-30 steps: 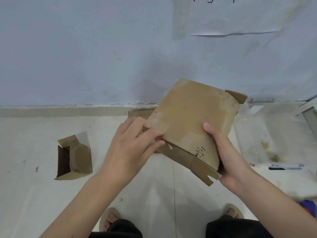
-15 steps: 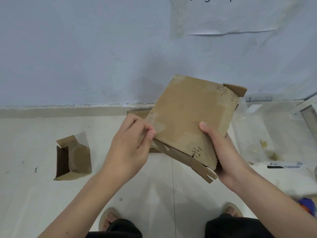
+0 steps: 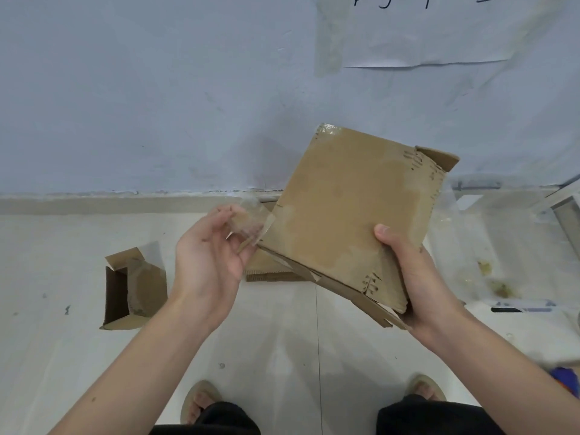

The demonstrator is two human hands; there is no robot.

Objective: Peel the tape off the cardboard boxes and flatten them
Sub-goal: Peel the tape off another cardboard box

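1. What's new vs a moment ago: the left hand (image 3: 208,255) was pressed against the box's near-left corner, picking at the tape edge. Now it has pulled away to the left, and a strip of clear tape (image 3: 251,219) stretches from its fingers (image 3: 227,215) back to that corner. So the peel has properly started – the edge is free, not just scratched at.
2. Fingers, left: curled in and pinching the loose end of the tape. The exact pinch point is a bit blurry, but the tape clearly hangs off them.
3. Fingers, right: the right hand (image 3: 417,277) grips the cardboard box (image 3: 348,208) at its lower right corner, thumb (image 3: 387,235) on the top face, the rest wrapped underneath out of sight.
4. Where the box is: held in the air between the two hands, above the floor (image 3: 62,356), just right of the left fingers and up-left of the right ones.
5. Orientation: broad face tilted toward the camera, long axis running from the right hand's corner up and away toward the wall (image 3: 157,89), leaning slightly right. An open flap (image 3: 439,158) sticks out at the far right corner.
6. My guess – more glossy tape patches are left on the face, so this box isn't ready to flatten yet. Another small box (image 3: 135,290) waits on the floor, left of the left hand.
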